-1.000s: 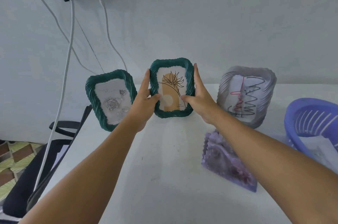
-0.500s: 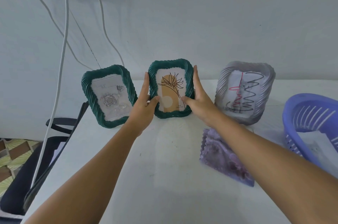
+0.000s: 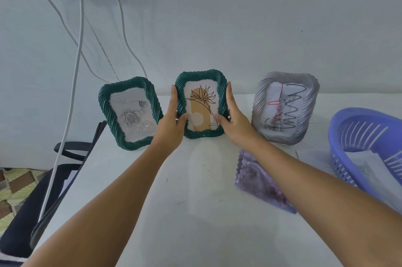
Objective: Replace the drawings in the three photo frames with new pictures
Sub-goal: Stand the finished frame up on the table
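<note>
The purple basket (image 3: 367,136) is cut off at the right edge; the right arm hides part of the purple card (image 3: 256,177).

The two green frames (image 3: 130,114) (image 3: 201,103) are moulded in glossy ribbed plastic, the grey frame (image 3: 285,107) likewise. The bench (image 3: 195,212) is finished smooth and white; the basket (image 3: 367,149) is made of slotted lilac plastic.

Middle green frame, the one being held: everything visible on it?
The middle frame is dark green with a twisted, rope-like ribbed border and rounded corners; it looks like moulded plastic or resin. It holds a white print with a tan arch, a white circle and a black line-drawn flower. It stands upright in portrait on the white table near the wall. The left hand and right hand hold its sides, fingers flat along the edges and thumbs on the lower front.
</note>
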